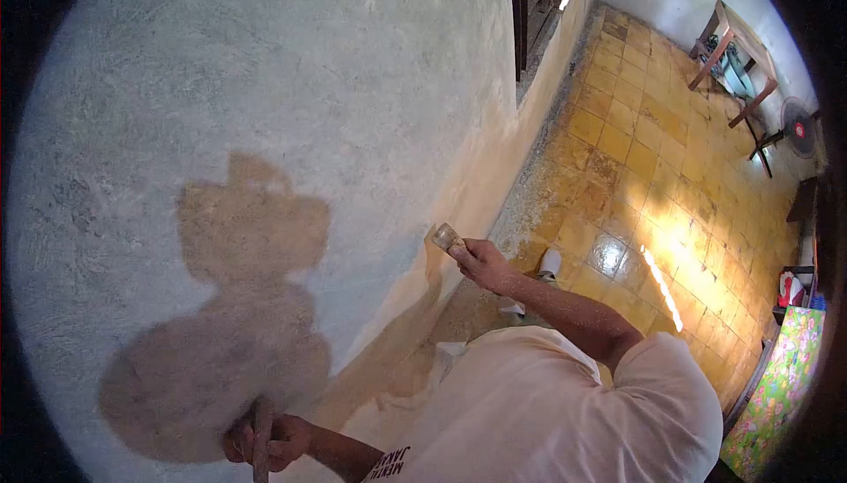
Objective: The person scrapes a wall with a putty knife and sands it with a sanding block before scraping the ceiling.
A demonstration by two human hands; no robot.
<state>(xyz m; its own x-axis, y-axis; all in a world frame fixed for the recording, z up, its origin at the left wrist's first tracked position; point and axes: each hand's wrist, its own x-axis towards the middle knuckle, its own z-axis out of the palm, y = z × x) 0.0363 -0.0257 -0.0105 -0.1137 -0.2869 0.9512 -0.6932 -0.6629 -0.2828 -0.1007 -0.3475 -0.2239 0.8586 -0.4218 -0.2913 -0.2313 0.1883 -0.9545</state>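
My right hand [483, 265] is closed around a small, flat, scraper-like tool [447, 237]. Its pale, smeared face lies right by the wall [397, 86], where grey coating meets a tan lower band. At the bottom left, my left hand [281, 444] grips a narrow brownish board [262, 439], seen nearly edge-on and upright in this view. Fingers show on either side of it, and it overlaps the wall. A dark shadow of my head and upper body falls on the grey surface. My shirt's pale cloth fills the lower middle.
A barred window [534, 20] opens in the wall at the top. Yellow tiles [635, 148] cover the floor, with debris along the wall's foot. At the right are a wooden table [748, 42], a fan [798, 128] and a flowered green cloth [785, 386]. A white shoe [550, 262] shows below my right arm.
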